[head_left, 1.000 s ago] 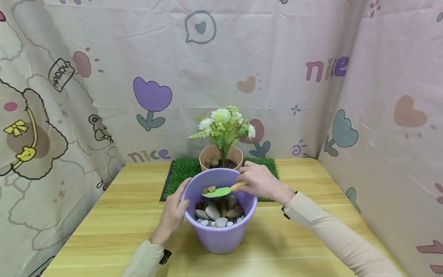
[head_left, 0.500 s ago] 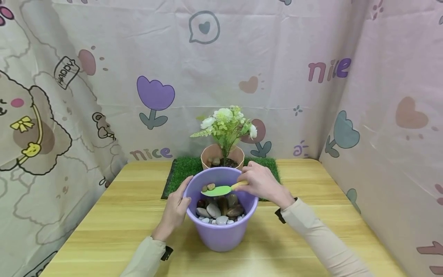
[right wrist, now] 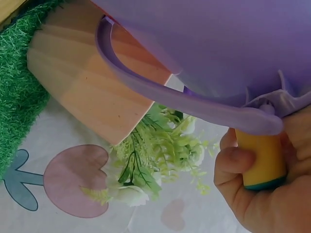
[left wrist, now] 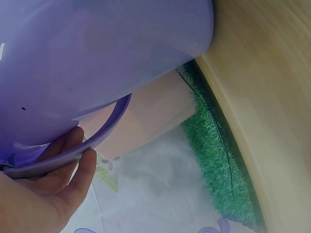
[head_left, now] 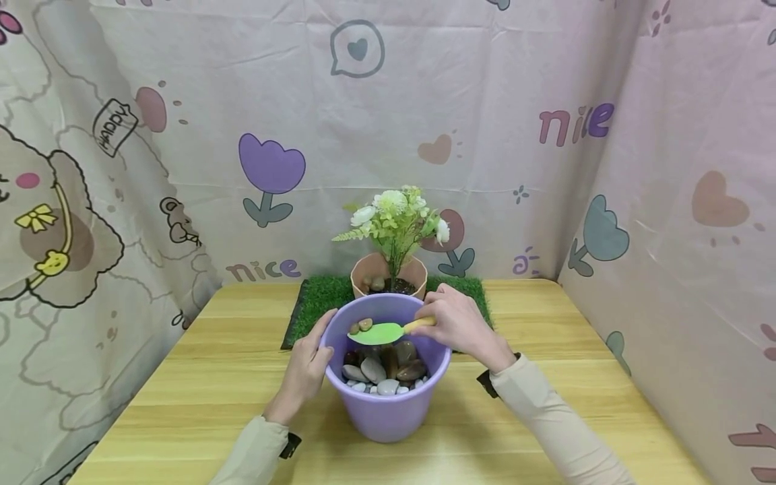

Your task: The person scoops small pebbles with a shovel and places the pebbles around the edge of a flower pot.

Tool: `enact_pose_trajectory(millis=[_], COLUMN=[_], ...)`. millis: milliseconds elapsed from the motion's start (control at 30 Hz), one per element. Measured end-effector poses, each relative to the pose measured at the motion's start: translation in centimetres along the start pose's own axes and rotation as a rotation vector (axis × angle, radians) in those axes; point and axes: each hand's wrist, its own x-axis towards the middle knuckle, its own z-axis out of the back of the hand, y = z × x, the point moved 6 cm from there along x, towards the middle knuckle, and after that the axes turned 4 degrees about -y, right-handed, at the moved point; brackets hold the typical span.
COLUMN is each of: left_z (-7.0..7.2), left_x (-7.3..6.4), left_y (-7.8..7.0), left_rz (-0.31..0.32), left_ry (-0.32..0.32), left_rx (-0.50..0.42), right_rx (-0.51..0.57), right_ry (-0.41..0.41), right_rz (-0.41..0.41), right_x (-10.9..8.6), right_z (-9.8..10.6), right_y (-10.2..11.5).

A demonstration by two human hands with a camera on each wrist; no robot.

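A purple bucket (head_left: 388,419) stands on the table, tilted slightly in the head view so its inside shows. My left hand (head_left: 306,369) grips its left rim; in the left wrist view the fingers also curl about the bucket's handle (left wrist: 112,116). My right hand (head_left: 459,325) holds a small trowel with a green blade (head_left: 380,334) by its yellow grip (right wrist: 261,158), over the bucket's right rim. Two small brown pebbles (head_left: 360,326) lie on the blade. Beneath it, large grey and brown stones (head_left: 388,367) and smaller white ones fill the bucket's bottom.
Behind the bucket, a peach flowerpot (head_left: 415,273) with white flowers (head_left: 390,202), dark soil and several brown pebbles stands on a green turf mat (head_left: 324,300). A patterned cloth (head_left: 364,121) hangs behind and beside the wooden table (head_left: 218,377).
The trowel blade has shifted slightly left and tips a little more toward the camera, the pebbles still on it. My left hand keeps its place on the bucket.
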Motion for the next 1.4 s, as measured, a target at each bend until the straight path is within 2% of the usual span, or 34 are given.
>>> enact_pose_trajectory(millis=[300,667,933,1233,1400], left_z=[0.0,-0.1,0.0,0.0,0.0], left_x=[0.0,-0.2,-0.1,0.1,0.1], left_y=[0.1,0.2,0.2,0.1,0.1], left_rz=[-0.011,0.015,0.011,-0.005,-0.004], left_ry=[-0.001,0.006,0.005,0.001,0.000], left_rx=[-0.008,-0.012,-0.018,-0.017,-0.013], right_rx=[0.000,-0.031,-0.032,0.017,0.028], right_ry=[-0.064,-0.049,-0.063,-0.075,-0.070], right_rz=[-0.076,-0.127,-0.113,-0.159,-0.135], right_x=[-0.4,-0.6,-0.3,-0.1,-0.1], right_z=[0.4,0.7,0.9,1.2,1.1], right_y=[-0.3,-0.6,-0.9,-2.0,-2.3])
